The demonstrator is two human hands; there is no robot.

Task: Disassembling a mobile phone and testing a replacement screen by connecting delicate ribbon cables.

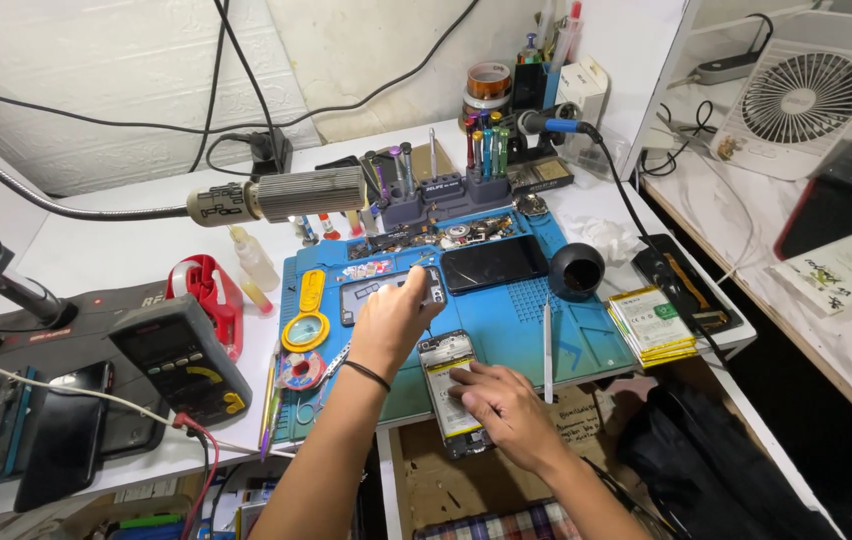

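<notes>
Fingers of the right hand (501,400) are laid flat and loosely spread on an opened phone (449,385), which is pressed down at the near edge of the blue mat (516,320) on the table (116,250). The left hand (393,318) is stretched forward to a phone frame (386,295) further back on the mat; its fingers are bunched narrowly at the frame's right end, though whether anything is pinched cannot be told. A white stick (547,345) is seen just right of the hands.

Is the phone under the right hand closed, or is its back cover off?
Open: the phone lies on the blue mat with its insides showing, under the right hand.
</notes>
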